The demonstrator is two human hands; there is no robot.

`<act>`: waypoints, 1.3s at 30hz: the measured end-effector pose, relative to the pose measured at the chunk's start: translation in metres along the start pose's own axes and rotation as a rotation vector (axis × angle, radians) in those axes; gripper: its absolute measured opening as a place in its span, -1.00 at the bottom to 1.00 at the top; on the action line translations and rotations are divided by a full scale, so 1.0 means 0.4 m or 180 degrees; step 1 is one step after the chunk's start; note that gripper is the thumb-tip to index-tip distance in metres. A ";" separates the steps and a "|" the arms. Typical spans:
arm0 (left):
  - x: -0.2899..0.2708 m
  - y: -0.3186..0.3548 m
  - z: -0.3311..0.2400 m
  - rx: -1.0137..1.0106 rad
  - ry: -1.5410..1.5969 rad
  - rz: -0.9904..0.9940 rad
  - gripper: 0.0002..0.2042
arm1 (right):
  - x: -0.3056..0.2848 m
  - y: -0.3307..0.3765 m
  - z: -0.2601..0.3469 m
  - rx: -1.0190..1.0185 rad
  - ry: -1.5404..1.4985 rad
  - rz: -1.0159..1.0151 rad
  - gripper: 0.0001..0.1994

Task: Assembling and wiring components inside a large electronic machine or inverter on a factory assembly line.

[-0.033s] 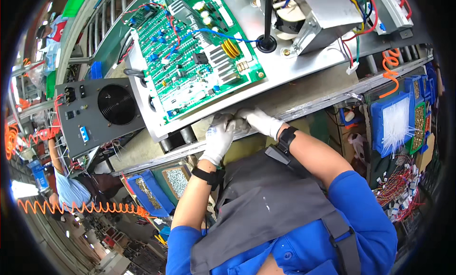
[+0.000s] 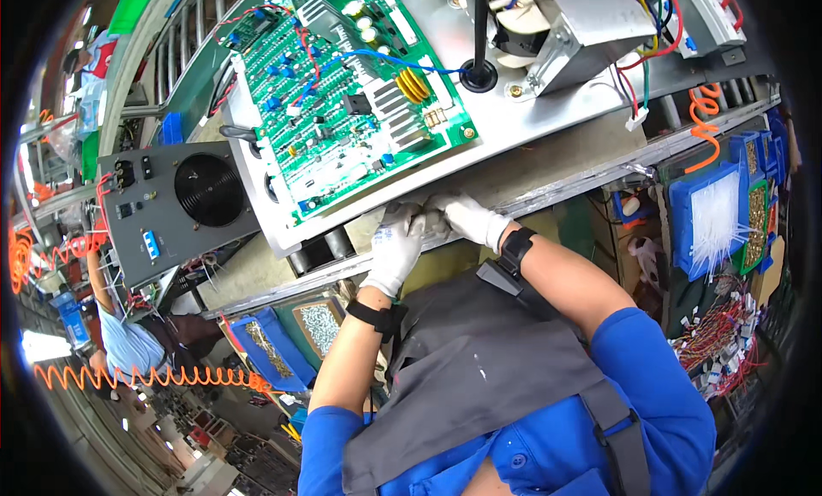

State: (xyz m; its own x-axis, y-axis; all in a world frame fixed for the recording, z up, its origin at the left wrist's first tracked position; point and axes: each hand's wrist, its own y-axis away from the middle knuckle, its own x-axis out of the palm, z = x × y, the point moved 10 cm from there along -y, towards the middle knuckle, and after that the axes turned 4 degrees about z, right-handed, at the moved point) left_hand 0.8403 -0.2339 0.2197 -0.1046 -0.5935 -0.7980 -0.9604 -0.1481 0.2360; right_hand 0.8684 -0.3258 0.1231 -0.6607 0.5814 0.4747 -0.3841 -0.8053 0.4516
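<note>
My left hand (image 2: 396, 246) and my right hand (image 2: 465, 219), in white gloves with grey fingertips, meet at the front edge of the bench. Their fingers are bent and pressed together; anything between them is too small or hidden to make out. Just beyond them lies a metal base plate (image 2: 522, 124) carrying a large green circuit board (image 2: 342, 166) with heat sinks, yellow coils and red and blue wires. A metal-cased unit (image 2: 591, 34) with coloured wires is mounted on the plate's right part.
At left is a dark grey panel with a round fan grille (image 2: 208, 190). Blue trays of screws (image 2: 272, 350) and white cable ties (image 2: 715, 213) flank me. Wire connectors (image 2: 723, 342) are heaped at right. Orange coiled hoses (image 2: 154, 374) hang nearby. Another person (image 2: 128, 338) works at far left.
</note>
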 end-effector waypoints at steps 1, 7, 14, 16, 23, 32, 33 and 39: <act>0.008 -0.006 0.003 -0.0034 -0.0025 0.0077 -0.83 | 0.004 -0.003 -0.004 -0.0204 -0.0454 -0.0004 -0.69; 0.021 -0.059 0.101 -0.0341 -0.1196 0.0025 -0.76 | -0.128 0.054 0.041 -0.0914 0.2685 -0.0926 -0.70; 0.050 -0.128 0.101 -0.0503 -0.1965 0.0075 -0.69 | -0.537 0.333 0.072 -0.0247 0.1489 -0.2885 -0.72; 0.039 -0.126 0.089 -0.0222 -0.2157 -0.0266 -0.69 | -0.524 0.358 0.143 -0.0858 0.1591 -0.2901 -0.71; 0.055 -0.142 0.142 -0.0714 -0.2165 0.0369 -0.65 | -0.573 0.343 0.093 -0.0604 0.1147 -0.2927 -0.70; 0.056 -0.146 0.138 -0.0673 -0.2020 0.0781 -0.61 | -0.568 0.355 0.105 -0.0386 0.1094 -0.3036 -0.68; 0.053 -0.141 0.129 -0.0712 -0.1899 0.0822 -0.59 | -0.574 0.347 0.098 -0.0297 0.1133 -0.3021 -0.66; 0.048 -0.154 0.077 -0.0709 -0.1850 0.1025 -0.58 | -0.619 0.337 0.051 -0.0602 0.1425 -0.3343 -0.56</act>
State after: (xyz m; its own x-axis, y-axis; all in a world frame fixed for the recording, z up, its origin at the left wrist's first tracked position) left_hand 0.8894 -0.2117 0.1727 -0.5559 -0.1251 -0.8218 -0.7891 -0.2314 0.5690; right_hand 0.9934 -0.5760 0.0820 -0.1137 0.9118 -0.3947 -0.9448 0.0237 0.3269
